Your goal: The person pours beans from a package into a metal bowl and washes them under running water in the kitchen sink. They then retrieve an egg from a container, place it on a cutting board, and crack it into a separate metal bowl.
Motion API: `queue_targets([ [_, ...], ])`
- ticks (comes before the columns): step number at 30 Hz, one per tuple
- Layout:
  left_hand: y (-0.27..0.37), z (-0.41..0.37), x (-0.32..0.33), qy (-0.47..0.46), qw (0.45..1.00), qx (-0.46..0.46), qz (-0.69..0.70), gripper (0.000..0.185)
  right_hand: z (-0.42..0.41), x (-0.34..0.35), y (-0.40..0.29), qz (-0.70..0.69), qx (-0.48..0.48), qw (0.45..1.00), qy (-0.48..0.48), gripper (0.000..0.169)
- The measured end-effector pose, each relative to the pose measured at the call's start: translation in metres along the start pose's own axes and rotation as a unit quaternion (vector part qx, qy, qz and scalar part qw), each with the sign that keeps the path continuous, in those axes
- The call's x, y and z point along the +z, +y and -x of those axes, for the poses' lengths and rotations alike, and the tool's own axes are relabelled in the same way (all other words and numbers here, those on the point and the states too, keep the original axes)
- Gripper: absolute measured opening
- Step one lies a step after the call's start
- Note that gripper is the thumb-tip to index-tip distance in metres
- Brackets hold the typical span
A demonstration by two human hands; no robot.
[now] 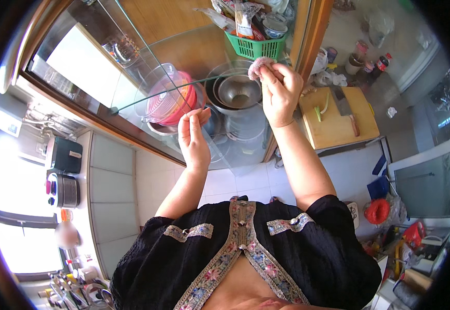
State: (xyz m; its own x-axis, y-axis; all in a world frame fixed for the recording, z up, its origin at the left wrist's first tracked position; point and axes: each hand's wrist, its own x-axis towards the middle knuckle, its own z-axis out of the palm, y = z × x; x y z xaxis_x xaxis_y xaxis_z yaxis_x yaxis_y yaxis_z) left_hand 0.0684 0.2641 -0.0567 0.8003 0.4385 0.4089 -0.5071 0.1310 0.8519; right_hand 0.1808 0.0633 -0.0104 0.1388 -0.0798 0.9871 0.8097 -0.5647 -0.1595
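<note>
My right hand (281, 93) is closed on a bunched pink cloth (261, 68), held near the far corner of a glass pane in the cabinet. My left hand (194, 137) pinches the edge of a clear glass pane (217, 149) between thumb and fingers. Beyond the glass, nested metal bowls (239, 92) sit between my hands. Pink and red plastic baskets (170, 99) stand to their left. Above my right hand, a green plastic basket (257, 45) holds packets and small bowls.
Right of the wooden cabinet frame (315, 38), a wooden cutting board (318, 130) holds a cleaver (341, 101) and pieces of green onion (318, 113). A cola bottle (381, 66) stands behind it. White cabinets (112, 170) line the left side, with a rice cooker (64, 190) on the counter.
</note>
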Motion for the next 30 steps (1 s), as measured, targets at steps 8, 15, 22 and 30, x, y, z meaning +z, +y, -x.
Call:
queue_targets([
  [8,-0.005,-0.012,-0.003,-0.032,0.999,-0.007,0.024,0.024,0.087,0.000,-0.049,-0.359,0.353,0.845,-0.177,0.017],
  [15,-0.007,0.004,-0.004,-0.047,0.999,-0.012,0.025,0.024,0.003,0.010,-0.005,-0.037,0.106,0.991,0.076,0.034],
  [22,-0.002,0.009,0.006,-0.029,0.999,-0.012,0.033,0.023,0.100,0.002,-0.019,-0.094,0.153,0.984,-0.009,0.023],
  [30,-0.008,0.014,0.011,-0.023,0.999,-0.003,0.029,0.024,0.075,-0.003,-0.005,-0.072,0.117,0.991,-0.003,0.033],
])
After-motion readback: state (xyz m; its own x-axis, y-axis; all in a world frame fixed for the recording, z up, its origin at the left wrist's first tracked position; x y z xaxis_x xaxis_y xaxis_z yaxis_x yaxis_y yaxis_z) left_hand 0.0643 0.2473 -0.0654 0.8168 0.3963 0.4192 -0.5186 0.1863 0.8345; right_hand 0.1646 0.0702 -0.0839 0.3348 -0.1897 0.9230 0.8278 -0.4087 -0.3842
